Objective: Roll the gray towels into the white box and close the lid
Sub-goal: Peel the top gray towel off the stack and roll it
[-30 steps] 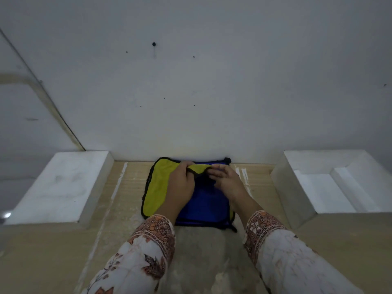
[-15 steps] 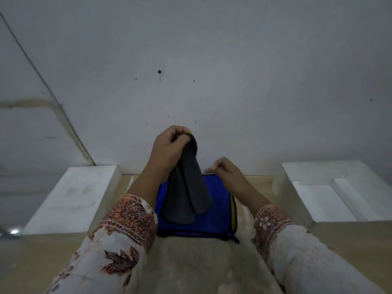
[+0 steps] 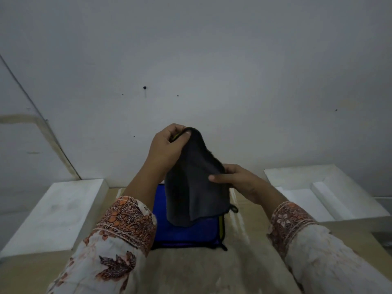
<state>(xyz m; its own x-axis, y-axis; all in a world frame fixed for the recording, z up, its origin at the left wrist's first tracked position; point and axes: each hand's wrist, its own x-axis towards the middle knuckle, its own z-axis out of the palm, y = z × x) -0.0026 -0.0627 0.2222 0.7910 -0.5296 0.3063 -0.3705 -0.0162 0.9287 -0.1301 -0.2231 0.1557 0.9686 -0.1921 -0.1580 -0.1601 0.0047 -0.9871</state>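
At the centre of the frame a soft, fleecy gray towel [image 3: 195, 183] hangs in limp folds, its top corner pinched in the left hand [image 3: 167, 149] while the right hand [image 3: 237, 181] curls thumb and fingers round its right edge. Below lies a flat blue towel [image 3: 186, 234] with dark piping. The open white box [image 3: 322, 192], rigid and square-cornered, sits at right, its flat lid [image 3: 55, 213] at left.

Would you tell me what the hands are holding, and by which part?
Both hold the gray towel: left hand pinches its top corner, right hand grips its right edge.
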